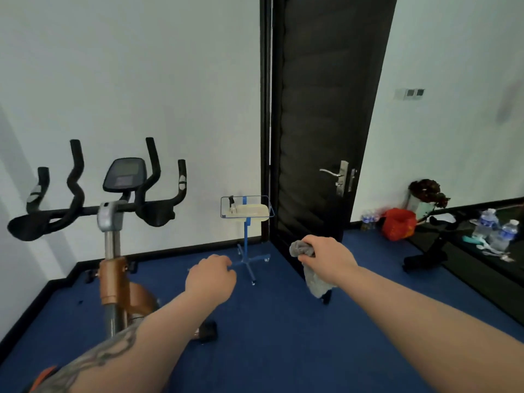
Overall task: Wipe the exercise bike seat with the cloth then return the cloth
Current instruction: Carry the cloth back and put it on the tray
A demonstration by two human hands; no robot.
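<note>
The exercise bike [113, 251] stands at the left with black handlebars, a console and a copper-coloured frame; its seat is out of view. A crumpled grey cloth [313, 275] hangs from my right hand [326, 258], which is closed around its top and held out over the blue floor. My left hand [211, 276] is stretched forward to the right of the bike with its fingers curled in and nothing in it. Ahead, a blue wheeled stand [246, 236] carries a wire tray [270, 207] with a pale dish and a small bottle.
A dark door [326, 123] with a metal handle stands open behind the stand. At the right are a red bag [398, 224], a potted plant [426, 192], several water bottles [494, 229] and black equipment [433, 248]. Blue carpet covers the floor.
</note>
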